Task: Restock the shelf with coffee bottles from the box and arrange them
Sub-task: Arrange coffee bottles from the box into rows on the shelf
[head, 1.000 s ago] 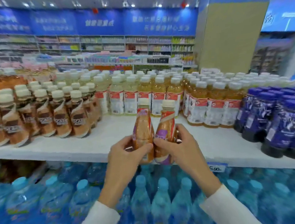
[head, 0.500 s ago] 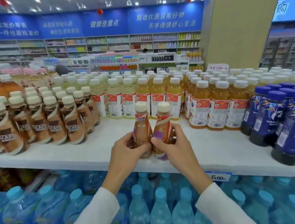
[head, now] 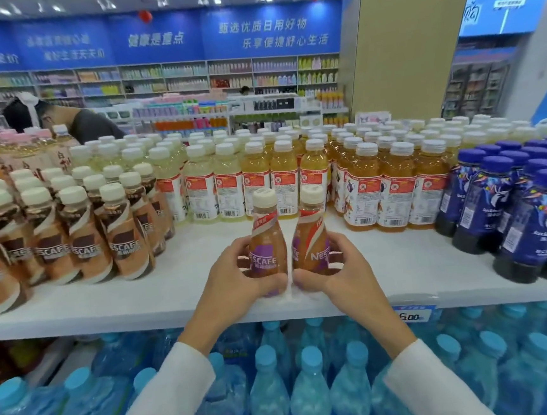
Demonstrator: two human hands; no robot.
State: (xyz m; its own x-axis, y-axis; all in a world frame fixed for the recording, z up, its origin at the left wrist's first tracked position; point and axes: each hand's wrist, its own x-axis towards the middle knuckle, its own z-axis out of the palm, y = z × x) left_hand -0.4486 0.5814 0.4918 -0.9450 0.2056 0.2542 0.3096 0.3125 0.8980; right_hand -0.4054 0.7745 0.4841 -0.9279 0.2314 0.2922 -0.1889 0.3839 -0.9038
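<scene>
Each hand's wrapped round its own coffee bottle, dead centre of frame: left hand (head: 235, 277) on the left bottle (head: 267, 254), right hand (head: 340, 267) on the right bottle (head: 312, 247). Both bottles are upright, caps up, long axis vertical, labels facing the camera, side by side at the front of the white shelf (head: 402, 262). Can't tell if the bases are down. I'd push straight back. The matching coffee row (head: 123, 243) sits left, so the left hand's nearer.

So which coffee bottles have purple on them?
Only the two being held: left coffee bottle in left hand, right coffee bottle in right hand. Shelved Nescafe bottles show brown.
</scene>
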